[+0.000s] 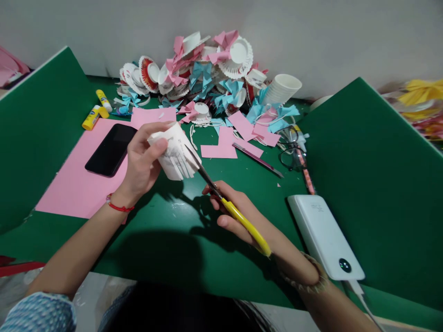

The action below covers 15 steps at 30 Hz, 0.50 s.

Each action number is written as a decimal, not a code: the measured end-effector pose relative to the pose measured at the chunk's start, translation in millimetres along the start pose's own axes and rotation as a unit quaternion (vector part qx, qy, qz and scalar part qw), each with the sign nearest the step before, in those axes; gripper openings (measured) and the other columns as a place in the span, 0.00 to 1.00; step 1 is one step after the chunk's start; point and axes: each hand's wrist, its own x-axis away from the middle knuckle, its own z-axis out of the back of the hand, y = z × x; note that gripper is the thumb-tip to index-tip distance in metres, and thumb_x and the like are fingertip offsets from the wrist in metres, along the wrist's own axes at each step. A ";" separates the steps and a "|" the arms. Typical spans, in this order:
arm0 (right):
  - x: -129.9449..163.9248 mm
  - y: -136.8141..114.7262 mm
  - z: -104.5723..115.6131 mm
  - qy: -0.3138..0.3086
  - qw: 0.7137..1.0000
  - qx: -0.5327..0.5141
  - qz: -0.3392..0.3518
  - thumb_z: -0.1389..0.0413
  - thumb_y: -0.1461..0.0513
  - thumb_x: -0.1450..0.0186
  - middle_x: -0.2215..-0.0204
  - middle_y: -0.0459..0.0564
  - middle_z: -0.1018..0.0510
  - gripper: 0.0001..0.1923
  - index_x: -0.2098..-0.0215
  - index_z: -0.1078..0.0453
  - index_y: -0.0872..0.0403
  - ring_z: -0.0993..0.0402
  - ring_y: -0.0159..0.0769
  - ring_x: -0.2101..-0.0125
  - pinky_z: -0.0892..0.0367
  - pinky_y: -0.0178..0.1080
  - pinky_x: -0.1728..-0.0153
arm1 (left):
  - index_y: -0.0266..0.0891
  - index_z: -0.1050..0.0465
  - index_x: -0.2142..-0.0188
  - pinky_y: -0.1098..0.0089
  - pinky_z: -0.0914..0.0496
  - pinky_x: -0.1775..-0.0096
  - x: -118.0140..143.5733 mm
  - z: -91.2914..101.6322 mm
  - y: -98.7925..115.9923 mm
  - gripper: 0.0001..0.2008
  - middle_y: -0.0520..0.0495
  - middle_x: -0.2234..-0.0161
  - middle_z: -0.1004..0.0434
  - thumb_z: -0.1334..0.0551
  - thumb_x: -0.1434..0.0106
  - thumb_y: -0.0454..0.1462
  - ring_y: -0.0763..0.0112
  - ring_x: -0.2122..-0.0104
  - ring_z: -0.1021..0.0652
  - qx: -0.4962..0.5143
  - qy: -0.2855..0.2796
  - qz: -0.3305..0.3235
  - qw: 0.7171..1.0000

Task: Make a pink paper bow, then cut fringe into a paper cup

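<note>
1. Nearest the camera, the right hand [238, 216] was clenched on the yellow-handled scissors [228, 207], blades pointing away towards the paper cup [175, 152].
2. That cup, white, was lifted clear of the table [166, 258], above its middle, on its side with the base inside the left hand [141, 161].
3. That hand's grip was closed around the uncut base end, thumb on the near wall and fingers over the far side.
4. Blade tips met the cup's rim end, where the wall was already slit into strips hanging loose.
5. Judged handling: very light, thin paper, easily crushed; the slit strips were floppy and liable to tear or bend. The base ring was the stiffest part and the sound place to hold; squeezing near the slits would likely collapse the wall.
6. Left of the cup, a black phone [111, 150] lay on a pink paper sheet [72, 184]; beyond that lay yellow glue sticks [95, 113].
7. Behind the cup stood a heap of cut cups and paper bows [194, 74], with a stack of uncut cups [282, 90] lying at its right edge.
8. Right of the cup lay spectacles [292, 154], and nearer the camera a white power bank [323, 237].
</note>
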 end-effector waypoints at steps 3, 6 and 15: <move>1.1 0.0 0.2 -0.017 1.000 -0.022 -0.005 0.58 0.33 0.41 0.75 0.43 0.36 0.36 0.56 0.40 0.55 0.46 0.29 0.78 0.47 0.34 0.78 | 0.44 0.26 0.65 0.60 0.25 0.59 -0.9 -2.1 1.7 0.10 0.51 0.66 0.20 0.32 0.47 0.41 0.63 0.62 0.19 0.031 0.013 0.013 0.999; 1.8 -0.9 -0.3 -0.027 0.999 -0.032 -0.012 0.59 0.32 0.41 0.75 0.44 0.36 0.37 0.57 0.39 0.55 0.46 0.29 0.78 0.47 0.34 0.78 | 0.44 0.28 0.65 0.61 0.25 0.57 -0.1 -3.5 1.8 0.11 0.51 0.65 0.20 0.32 0.47 0.42 0.63 0.60 0.20 0.021 0.012 0.025 0.999; 0.6 -1.3 -2.8 -0.017 1.000 -0.022 -0.005 0.59 0.32 0.41 0.77 0.42 0.37 0.37 0.57 0.39 0.55 0.47 0.29 0.78 0.48 0.33 0.78 | 0.45 0.29 0.64 0.65 0.25 0.60 2.0 -0.2 -4.1 0.12 0.50 0.61 0.20 0.32 0.47 0.43 0.65 0.60 0.20 -0.002 -0.009 0.034 0.999</move>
